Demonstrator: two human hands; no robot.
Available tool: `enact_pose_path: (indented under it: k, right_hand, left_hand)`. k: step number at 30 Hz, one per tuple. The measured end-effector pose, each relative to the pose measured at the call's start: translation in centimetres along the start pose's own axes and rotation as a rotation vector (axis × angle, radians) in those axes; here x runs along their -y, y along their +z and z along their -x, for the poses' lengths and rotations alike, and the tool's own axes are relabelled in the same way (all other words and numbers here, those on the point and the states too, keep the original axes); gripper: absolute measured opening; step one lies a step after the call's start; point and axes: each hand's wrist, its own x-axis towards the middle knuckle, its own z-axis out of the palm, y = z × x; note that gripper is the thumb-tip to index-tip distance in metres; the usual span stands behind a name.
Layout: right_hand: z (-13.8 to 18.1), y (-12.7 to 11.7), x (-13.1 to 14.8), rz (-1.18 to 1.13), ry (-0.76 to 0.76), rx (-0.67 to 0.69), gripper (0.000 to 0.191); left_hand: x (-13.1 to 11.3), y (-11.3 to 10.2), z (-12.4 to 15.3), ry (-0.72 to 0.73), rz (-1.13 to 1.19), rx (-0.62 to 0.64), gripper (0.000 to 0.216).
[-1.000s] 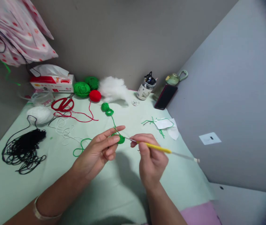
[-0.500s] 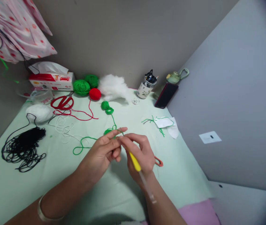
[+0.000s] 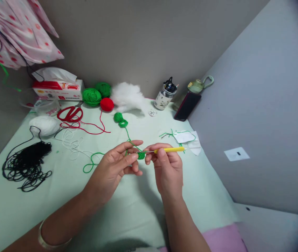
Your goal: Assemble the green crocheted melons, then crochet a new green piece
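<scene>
My left hand [image 3: 114, 168] pinches a small green crocheted piece [image 3: 140, 155] between thumb and fingers, with the index finger stretched out above it. A green yarn strand [image 3: 127, 134] runs from the piece back to a small green yarn ball [image 3: 117, 117]. My right hand [image 3: 166, 168] is closed around a yellow-handled crochet hook [image 3: 169, 150], which lies level with its tip at the green piece.
On the pale green table [image 3: 127, 210] lie a black yarn tangle [image 3: 26, 162], white yarn [image 3: 44, 125], red scissors [image 3: 70, 114], green yarn balls [image 3: 92, 96], a red ball [image 3: 107, 104], white stuffing [image 3: 127, 96], a tissue box [image 3: 58, 89], a jar [image 3: 165, 98], a phone [image 3: 187, 106] and paper scraps [image 3: 188, 138]. Walls enclose the back and right.
My right hand swung the hook from pointing down toward me back to level, tip at the green piece. The hands drew slightly apart, and the small orange thing on the table is now hidden.
</scene>
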Motion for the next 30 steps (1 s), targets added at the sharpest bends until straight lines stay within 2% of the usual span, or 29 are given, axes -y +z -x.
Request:
enact_pose_path:
  k: [3,6,8,11,13,15,19,23,26,30]
  right_hand:
    - [-0.1,0.2,0.3,-0.054,0.013,0.012,0.020]
    - [0.3,0.3,0.4,0.068,-0.093,0.013,0.020]
    - [0.8,0.3,0.3,0.253,-0.215,0.007,0.021]
    - [1.4,0.2,0.1,0.548,-0.484,0.073,0.026]
    - [1.6,0.2,-0.1,0.636,-0.607,0.122,0.029]
    - [1.5,0.2,-0.2,0.604,-0.598,0.097,0.029]
    - [1.1,0.3,0.0,0.315,-0.354,-0.023,0.024]
    - [0.7,0.3,0.3,0.101,-0.211,0.042,0.022]
    - [0.9,0.2,0.4,0.244,-0.260,0.041,0.022]
    - [1.3,0.2,0.3,0.521,-0.501,0.095,0.025]
  left_hand:
    - [-0.2,-0.1,0.0,0.004,-0.009,-0.017,0.028]
    - [-0.1,-0.3,0.1,0.042,-0.071,-0.040,0.027]
    - [0.1,-0.4,0.1,0.094,-0.144,-0.057,0.028]
    - [0.6,-0.4,0.1,0.163,-0.228,-0.075,0.033]
    - [0.8,-0.4,0.2,0.182,-0.236,-0.079,0.039]
    - [0.7,-0.3,0.3,0.171,-0.220,-0.077,0.042]
    - [0.2,-0.2,0.4,0.105,-0.176,-0.050,0.041]
    - [-0.2,-0.3,0.3,0.078,-0.136,-0.038,0.037]
    - [-0.2,-0.4,0.2,0.114,-0.191,-0.050,0.037]
    - [0.3,-0.4,0.2,0.217,-0.309,-0.133,0.038]
